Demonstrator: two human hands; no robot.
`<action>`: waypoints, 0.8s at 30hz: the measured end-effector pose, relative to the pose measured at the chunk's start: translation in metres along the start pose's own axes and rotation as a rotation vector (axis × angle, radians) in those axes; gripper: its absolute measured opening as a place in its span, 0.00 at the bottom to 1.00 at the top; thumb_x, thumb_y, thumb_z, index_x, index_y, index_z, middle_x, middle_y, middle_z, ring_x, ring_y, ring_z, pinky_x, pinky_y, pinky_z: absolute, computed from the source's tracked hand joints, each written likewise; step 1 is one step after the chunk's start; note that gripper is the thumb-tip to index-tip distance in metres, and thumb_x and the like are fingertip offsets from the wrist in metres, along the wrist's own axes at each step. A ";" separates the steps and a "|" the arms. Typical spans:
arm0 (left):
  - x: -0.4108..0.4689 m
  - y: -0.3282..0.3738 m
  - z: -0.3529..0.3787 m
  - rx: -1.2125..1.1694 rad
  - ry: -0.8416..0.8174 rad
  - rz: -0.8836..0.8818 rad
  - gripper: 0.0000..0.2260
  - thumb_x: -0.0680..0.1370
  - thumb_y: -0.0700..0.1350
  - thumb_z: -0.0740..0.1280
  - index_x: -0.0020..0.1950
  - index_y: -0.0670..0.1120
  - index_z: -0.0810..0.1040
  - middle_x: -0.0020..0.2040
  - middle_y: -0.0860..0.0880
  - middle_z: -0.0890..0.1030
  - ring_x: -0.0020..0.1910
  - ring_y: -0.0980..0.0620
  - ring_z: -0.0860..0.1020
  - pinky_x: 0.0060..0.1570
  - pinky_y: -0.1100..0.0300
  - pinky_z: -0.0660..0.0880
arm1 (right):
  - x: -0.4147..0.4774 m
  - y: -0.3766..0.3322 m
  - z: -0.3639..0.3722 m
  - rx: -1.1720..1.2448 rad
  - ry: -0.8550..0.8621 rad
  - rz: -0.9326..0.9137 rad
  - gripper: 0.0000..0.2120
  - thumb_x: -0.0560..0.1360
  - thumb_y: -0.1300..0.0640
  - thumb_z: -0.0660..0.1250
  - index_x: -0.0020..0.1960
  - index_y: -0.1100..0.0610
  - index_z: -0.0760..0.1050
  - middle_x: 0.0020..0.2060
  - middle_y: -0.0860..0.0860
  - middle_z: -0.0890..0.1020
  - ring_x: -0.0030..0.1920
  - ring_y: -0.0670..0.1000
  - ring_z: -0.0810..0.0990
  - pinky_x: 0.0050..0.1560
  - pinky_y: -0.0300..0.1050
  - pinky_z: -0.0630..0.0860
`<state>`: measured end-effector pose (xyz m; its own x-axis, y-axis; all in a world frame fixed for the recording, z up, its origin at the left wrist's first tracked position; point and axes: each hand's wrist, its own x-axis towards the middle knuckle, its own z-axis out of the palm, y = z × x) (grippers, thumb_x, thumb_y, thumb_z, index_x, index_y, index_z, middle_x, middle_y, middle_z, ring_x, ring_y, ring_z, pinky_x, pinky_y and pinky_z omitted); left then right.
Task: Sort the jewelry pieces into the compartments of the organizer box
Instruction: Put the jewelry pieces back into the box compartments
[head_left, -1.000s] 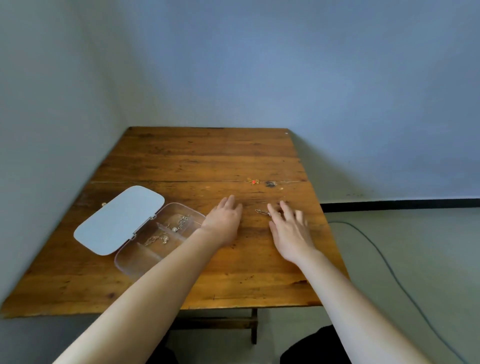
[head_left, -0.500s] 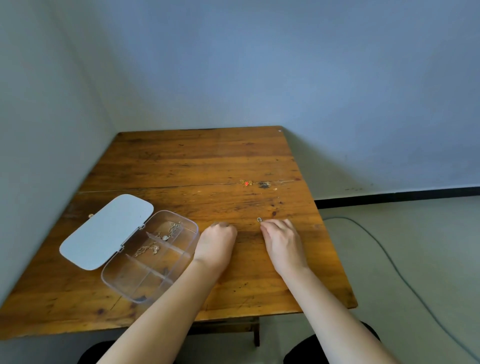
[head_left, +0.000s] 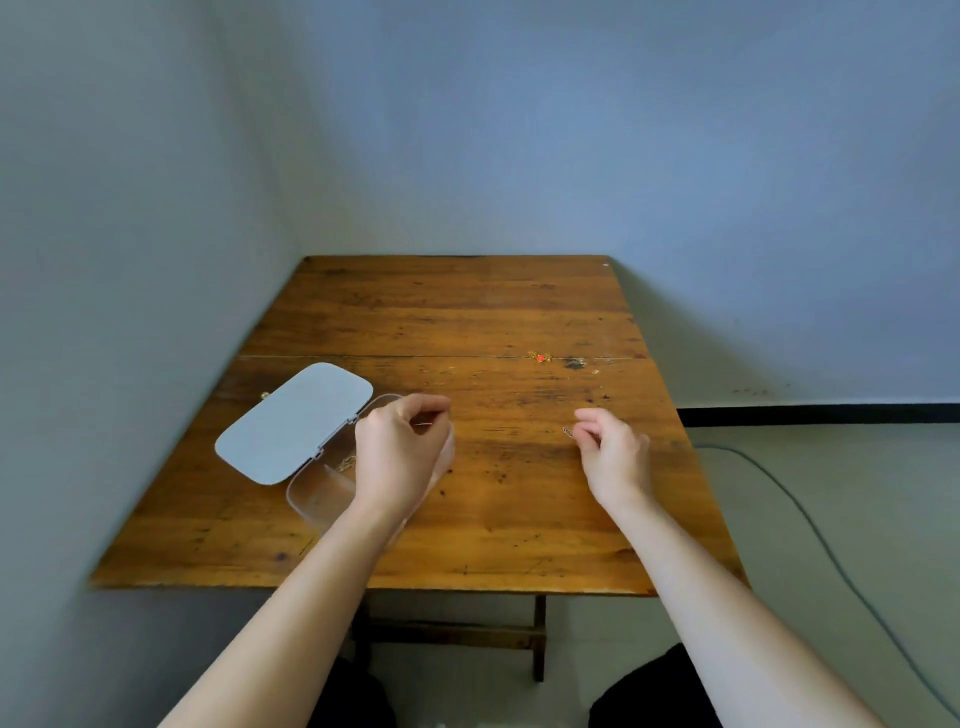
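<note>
Wooden table (head_left: 467, 312) in blue-walled corner. Hands now parted: left hand (head_left: 402, 457) shifted over clear organizer box (head_left: 317, 493) near left edge, fingertips pinched (contents unclear). Right hand (head_left: 615, 457) pinching small ring (head_left: 568, 431) off table. Red-gold piece (head_left: 540, 357) unsorted mid-table.

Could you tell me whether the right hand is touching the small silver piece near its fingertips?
Touching: the head view shows the right hand pinching the small silver piece at its fingertips.

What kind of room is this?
Probably a plain room in a home, not a shop: a worn wooden table pushed into a corner of bare bluish walls, and a grey cable trailing across the floor.
</note>
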<state>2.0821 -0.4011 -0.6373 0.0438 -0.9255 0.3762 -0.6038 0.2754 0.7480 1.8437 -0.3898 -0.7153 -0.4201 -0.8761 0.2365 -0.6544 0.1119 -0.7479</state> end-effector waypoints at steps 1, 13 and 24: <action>0.002 -0.005 -0.008 0.012 -0.005 -0.034 0.05 0.76 0.44 0.72 0.51 0.50 0.86 0.42 0.56 0.83 0.41 0.60 0.80 0.42 0.69 0.75 | 0.000 -0.005 0.001 0.041 0.010 0.033 0.12 0.77 0.63 0.71 0.60 0.58 0.81 0.52 0.53 0.86 0.53 0.51 0.84 0.52 0.33 0.71; -0.019 -0.069 -0.035 0.280 -0.289 0.022 0.09 0.77 0.44 0.70 0.57 0.48 0.83 0.50 0.53 0.84 0.45 0.58 0.80 0.39 0.74 0.70 | 0.006 -0.107 0.002 0.518 -0.001 0.035 0.10 0.76 0.57 0.72 0.58 0.51 0.82 0.48 0.44 0.85 0.49 0.45 0.85 0.55 0.46 0.81; -0.030 -0.069 -0.030 0.315 -0.154 0.033 0.06 0.76 0.40 0.70 0.51 0.47 0.84 0.50 0.51 0.83 0.46 0.55 0.80 0.38 0.73 0.67 | -0.001 -0.162 0.036 0.369 -0.268 -0.094 0.11 0.77 0.58 0.70 0.59 0.53 0.81 0.48 0.46 0.85 0.49 0.45 0.83 0.55 0.47 0.80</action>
<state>2.1458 -0.3848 -0.6838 -0.0856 -0.9525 0.2924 -0.8200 0.2341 0.5223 1.9728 -0.4236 -0.6169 -0.1604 -0.9703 0.1810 -0.3939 -0.1052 -0.9131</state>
